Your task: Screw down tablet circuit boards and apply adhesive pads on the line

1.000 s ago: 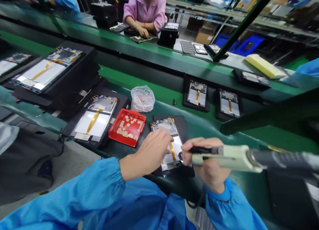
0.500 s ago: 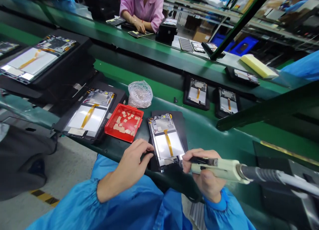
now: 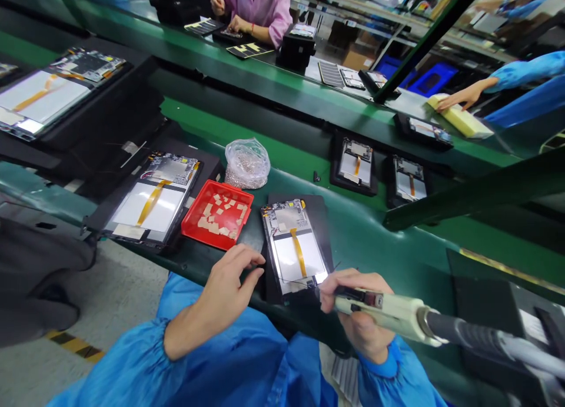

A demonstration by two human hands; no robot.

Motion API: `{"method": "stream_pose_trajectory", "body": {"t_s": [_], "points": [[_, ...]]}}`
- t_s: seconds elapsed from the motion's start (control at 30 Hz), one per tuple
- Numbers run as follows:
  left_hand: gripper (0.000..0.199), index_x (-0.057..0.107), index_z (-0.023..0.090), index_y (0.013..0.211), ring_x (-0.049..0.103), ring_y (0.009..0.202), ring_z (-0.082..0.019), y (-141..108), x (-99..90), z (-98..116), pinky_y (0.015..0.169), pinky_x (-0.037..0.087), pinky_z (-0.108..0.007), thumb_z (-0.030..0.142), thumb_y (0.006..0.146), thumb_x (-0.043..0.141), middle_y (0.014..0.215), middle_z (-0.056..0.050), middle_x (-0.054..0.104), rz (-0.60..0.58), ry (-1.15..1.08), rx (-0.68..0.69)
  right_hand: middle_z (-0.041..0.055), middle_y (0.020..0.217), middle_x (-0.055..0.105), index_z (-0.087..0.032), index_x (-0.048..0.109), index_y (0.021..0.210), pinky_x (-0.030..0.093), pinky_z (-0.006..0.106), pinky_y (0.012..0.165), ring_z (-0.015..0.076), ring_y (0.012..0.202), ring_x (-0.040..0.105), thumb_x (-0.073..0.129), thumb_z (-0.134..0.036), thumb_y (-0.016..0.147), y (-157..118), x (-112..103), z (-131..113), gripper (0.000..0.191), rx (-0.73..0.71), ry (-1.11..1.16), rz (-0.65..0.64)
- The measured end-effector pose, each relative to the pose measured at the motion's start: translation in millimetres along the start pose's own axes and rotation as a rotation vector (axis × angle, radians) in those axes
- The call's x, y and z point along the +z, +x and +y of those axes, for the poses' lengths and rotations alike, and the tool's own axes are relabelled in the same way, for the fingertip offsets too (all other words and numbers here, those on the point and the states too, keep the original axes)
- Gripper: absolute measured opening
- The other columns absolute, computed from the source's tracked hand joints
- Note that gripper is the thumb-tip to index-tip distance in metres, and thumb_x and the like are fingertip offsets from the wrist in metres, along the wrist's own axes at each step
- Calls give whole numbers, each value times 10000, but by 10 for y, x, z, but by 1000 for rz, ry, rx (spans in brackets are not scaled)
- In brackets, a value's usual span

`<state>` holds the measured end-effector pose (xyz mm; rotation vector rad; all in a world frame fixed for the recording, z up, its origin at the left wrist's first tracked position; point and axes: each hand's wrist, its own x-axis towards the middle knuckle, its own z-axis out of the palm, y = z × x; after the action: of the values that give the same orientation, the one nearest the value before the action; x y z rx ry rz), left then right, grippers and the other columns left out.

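Note:
An opened tablet (image 3: 286, 251), with its circuit board, silver battery and orange ribbon cable showing, lies on a black foam pad (image 3: 318, 210) in front of me. My left hand (image 3: 227, 286) is just left of its lower edge, fingers curved, thumb and forefinger apart, nothing visible between them. A thin dark wire crosses the tablet's lower end. In my right hand (image 3: 359, 310) is a cream hand tool (image 3: 397, 314) with a black lever and a thick grey hose. Its tip is at the tablet's lower right corner, partly hidden by my fingers.
A red tray (image 3: 188, 222) of small beige pieces and a clear bag (image 3: 248, 163) of tiny metal parts stand left. Beyond are another opened tablet (image 3: 154, 201) and several on the green line. A green beam (image 3: 477, 189) slants at right. Two people sit or reach across the line.
My left hand has drawn slightly left, away from the tablet. My right hand and tool barely shifted. Tablets across the line moved slightly right, and another person's hand now rests on the yellow block.

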<state>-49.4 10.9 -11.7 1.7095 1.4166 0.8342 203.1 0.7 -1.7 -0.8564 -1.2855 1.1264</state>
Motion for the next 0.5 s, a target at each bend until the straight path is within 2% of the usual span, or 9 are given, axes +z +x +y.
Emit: {"method": "stream_pose_trajectory", "body": {"t_s": [0.13,0.27,0.4,0.5], "points": [[121,655,202,961,614,895,-170,-16,33,-38,813,500,-291,115,926,579,963,-29,660,-6,-12,-6,85,817,727,-207,693,1034,551,335,477,175,512,641,782,-541,811,-28,-6,37,411,30,-21,17],[126,655,205,978,613,896,-168,-25,36,-71,821,500,-292,118,928,578,966,-26,657,11,-31,4,66,844,738,-227,700,1074,547,324,481,166,512,651,753,-505,856,25,50,-20,358,-26,26,43],[128,649,206,1004,618,911,-167,-15,33,-90,843,498,-295,126,936,576,988,-25,660,17,-52,-16,63,892,761,-245,721,1062,540,343,462,178,494,661,752,-508,859,210,131,-181,334,-26,78,97],[125,641,202,1002,621,895,-167,10,59,-101,831,498,-292,121,935,573,969,-24,662,17,-59,-39,31,868,764,-259,710,1004,521,333,428,166,444,638,768,-542,828,461,260,-189,338,-61,138,171]]}}
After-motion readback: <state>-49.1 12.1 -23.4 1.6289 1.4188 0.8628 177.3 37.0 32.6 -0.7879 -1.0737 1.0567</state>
